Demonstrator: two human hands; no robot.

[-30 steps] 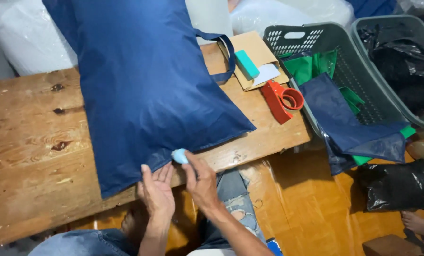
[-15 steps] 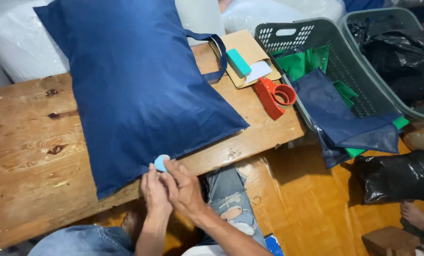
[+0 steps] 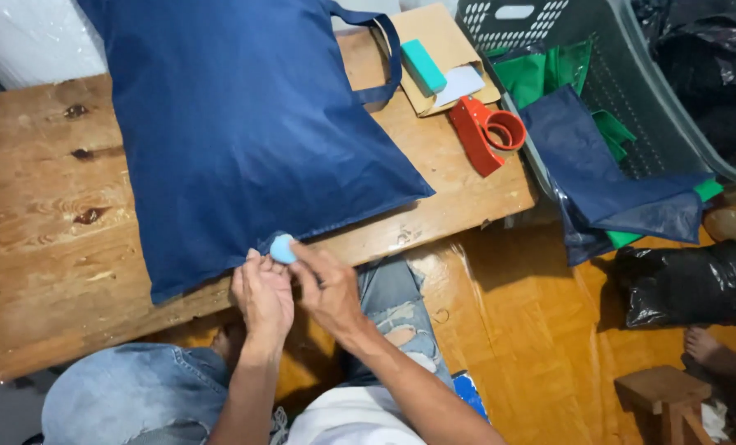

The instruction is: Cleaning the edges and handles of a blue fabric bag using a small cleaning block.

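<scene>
Both hands meet at the navy tote bag's (image 3: 244, 132) near edge: left hand (image 3: 262, 295) pinches fabric, right hand (image 3: 328, 288) grips a pale blue disc (image 3: 282, 248); pressing flat, fabric taut, seems best.

Wooden table (image 3: 46, 214): bare planks, dark knots on the left part, near edge running across the view. A large dark blue cloth bag (image 3: 244, 124) lies flat on it, covering most of the middle; its lower edge reaches the table's near edge, and one strap loops out at the upper right. Just beyond the strap, a flat piece of brown cardboard (image 3: 438, 41) lies on the table. Near the right end, a red tape dispenser (image 3: 487, 132) lies on the planks, close beside the cardboard.
</scene>
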